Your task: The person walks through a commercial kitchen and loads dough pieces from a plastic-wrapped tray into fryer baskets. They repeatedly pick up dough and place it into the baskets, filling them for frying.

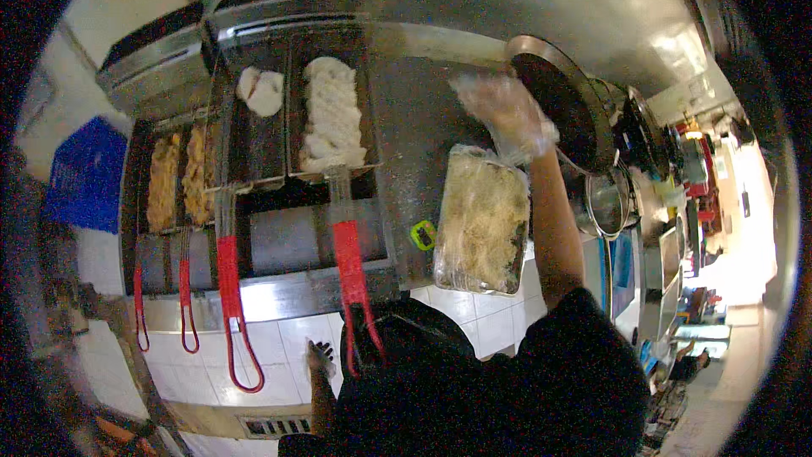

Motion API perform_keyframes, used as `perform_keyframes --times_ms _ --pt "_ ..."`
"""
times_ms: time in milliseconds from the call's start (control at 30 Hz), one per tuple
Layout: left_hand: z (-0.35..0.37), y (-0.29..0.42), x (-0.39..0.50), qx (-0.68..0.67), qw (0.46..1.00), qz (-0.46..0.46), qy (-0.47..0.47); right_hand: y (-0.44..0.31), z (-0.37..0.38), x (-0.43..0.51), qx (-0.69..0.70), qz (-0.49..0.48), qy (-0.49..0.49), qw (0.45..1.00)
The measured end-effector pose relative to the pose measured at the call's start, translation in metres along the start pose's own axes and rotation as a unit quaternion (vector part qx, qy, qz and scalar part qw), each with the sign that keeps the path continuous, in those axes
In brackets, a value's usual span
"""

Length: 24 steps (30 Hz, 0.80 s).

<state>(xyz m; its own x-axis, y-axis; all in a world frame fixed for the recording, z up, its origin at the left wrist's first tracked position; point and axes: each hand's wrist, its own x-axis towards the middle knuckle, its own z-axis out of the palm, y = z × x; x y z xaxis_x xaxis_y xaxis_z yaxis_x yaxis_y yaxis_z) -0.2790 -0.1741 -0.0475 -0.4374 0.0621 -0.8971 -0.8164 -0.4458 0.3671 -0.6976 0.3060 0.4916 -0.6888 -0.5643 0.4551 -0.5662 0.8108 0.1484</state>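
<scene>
My right hand (507, 111), in a loose clear plastic glove, reaches over the metal counter beyond a plastic-lined tray (483, 222). Motion blurs it, and whether its fingers hold anything cannot be made out. A pale, crumbly coating covers the tray's inside. Down by my side hangs my left hand (320, 358), fingers apart and nothing visible in it. Left of the tray, one wire fryer basket (290, 114) carries a row of white-coated pieces (333, 114). In the neighbouring basket (257, 146) lies a small white-coated clump (261, 91) near the far end.
Browned food (163, 184) fills two narrower baskets at the left. Red basket handles (228, 273) stick out past the fryer's front edge (279, 295). A green-rimmed timer (423, 235) sits beside the tray. Right of my arm are a large round pan (558, 101) and a strainer (607, 203).
</scene>
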Motion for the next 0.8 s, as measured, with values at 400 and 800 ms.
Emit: perform_keyframes --times_ms 400,800 --pt "0.036 0.038 0.0 0.066 0.995 0.066 -0.031 -0.051 0.125 -0.352 0.289 0.817 0.179 0.465" --pt "0.046 0.045 -0.003 0.079 0.993 0.082 -0.04 -0.01 0.163 -0.316 0.045 0.68 -0.13 0.72"
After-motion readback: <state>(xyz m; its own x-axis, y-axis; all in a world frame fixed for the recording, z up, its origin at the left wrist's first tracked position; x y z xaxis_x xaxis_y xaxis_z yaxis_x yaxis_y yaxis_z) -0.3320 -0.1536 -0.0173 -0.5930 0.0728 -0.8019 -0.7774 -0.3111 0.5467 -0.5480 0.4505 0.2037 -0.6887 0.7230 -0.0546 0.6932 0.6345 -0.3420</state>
